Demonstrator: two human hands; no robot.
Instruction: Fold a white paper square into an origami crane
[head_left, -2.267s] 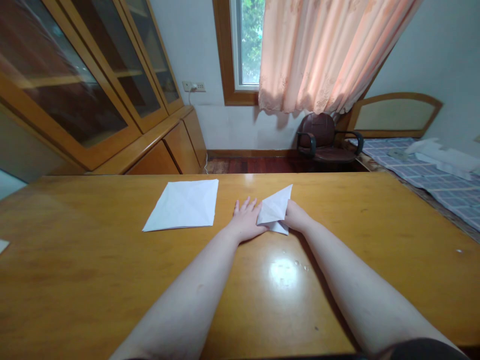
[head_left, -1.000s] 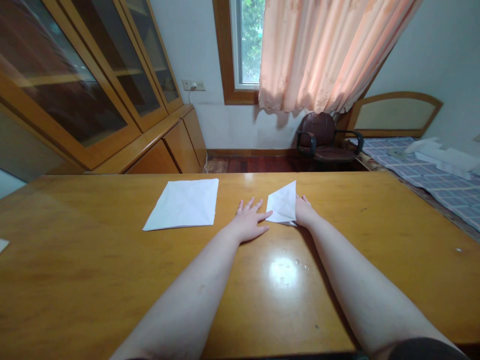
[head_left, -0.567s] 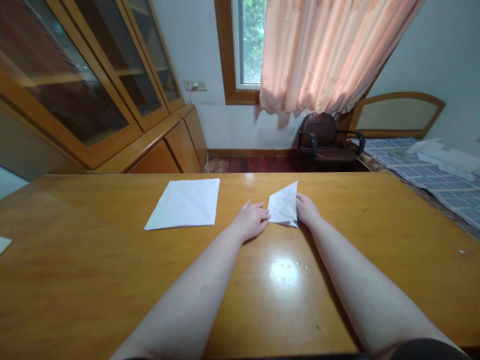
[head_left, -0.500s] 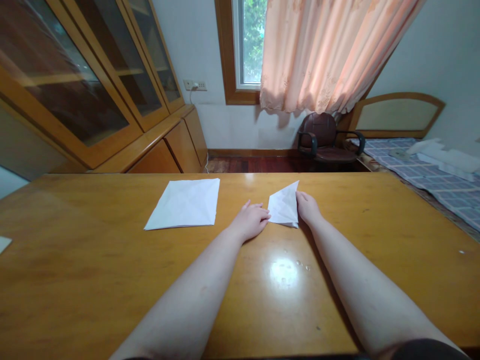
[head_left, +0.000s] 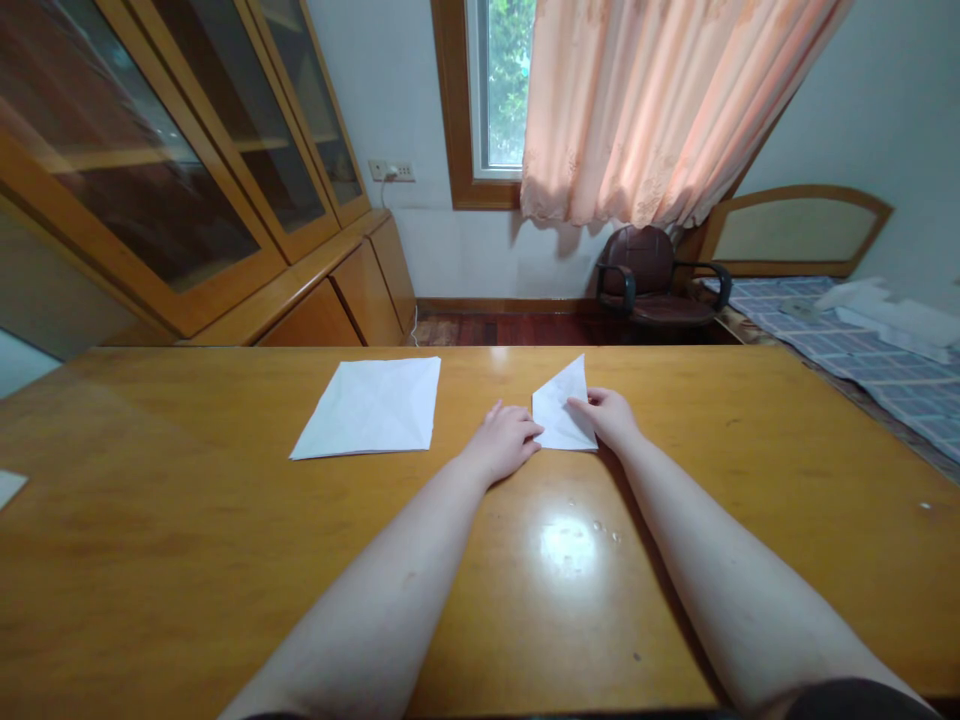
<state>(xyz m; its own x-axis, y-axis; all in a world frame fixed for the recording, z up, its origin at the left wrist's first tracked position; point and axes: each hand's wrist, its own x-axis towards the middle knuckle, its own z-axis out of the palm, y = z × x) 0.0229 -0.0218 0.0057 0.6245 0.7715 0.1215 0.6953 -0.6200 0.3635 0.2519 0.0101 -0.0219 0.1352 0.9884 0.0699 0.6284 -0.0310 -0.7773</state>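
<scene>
A small white folded paper, triangular with a point toward the far side, lies on the glossy wooden table. My left hand rests on the table with its fingers curled, fingertips pressing the paper's left edge. On the paper's right side, my right hand has its fingers bent over and closed on that edge. A larger white creased sheet lies flat to the left, apart from both hands.
A scrap of white paper sits at the table's left edge. Beyond the table are a glass-door wooden cabinet, a dark armchair, a pink curtain and a bed with a checked cover at right.
My left hand went from spread flat to curled against the paper's left edge. My right fingers came over the paper's right edge, and the paper shifted slightly and now lies flatter.
</scene>
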